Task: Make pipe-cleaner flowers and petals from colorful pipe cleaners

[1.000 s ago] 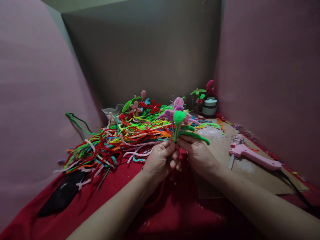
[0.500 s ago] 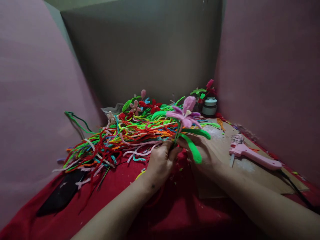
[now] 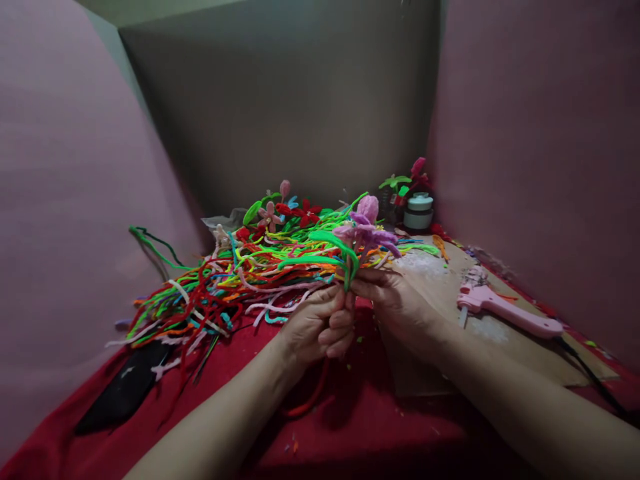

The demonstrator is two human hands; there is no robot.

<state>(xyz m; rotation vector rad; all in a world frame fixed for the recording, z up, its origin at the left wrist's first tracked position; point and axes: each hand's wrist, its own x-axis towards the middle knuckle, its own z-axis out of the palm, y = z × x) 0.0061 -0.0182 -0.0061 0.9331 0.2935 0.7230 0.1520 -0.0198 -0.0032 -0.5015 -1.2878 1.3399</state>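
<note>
A fuzzy pink and purple flower [image 3: 369,233] with bright green leaves [image 3: 330,245] stands upright in front of me, its stem between my hands. My left hand [image 3: 325,323] is closed around the lower stem, fingers curled. Just above it on the right, the fingertips of my right hand [image 3: 395,297] pinch the stem at the base of the leaves. A red strand [image 3: 313,401] curves below my left hand; where its upper end goes is hidden.
Behind my hands lies a heap of colourful fuzzy stems [image 3: 215,283] with made flowers [image 3: 307,212]. A pink glue gun [image 3: 515,313] rests on a board [image 3: 425,373] at right, a jar [image 3: 419,212] behind. At left lies a black flat object [image 3: 120,393].
The flower has turned, and its green leaves now point left instead of right. My left hand's fingers have come into view, and my right hand has shifted its grip on the stem.
</note>
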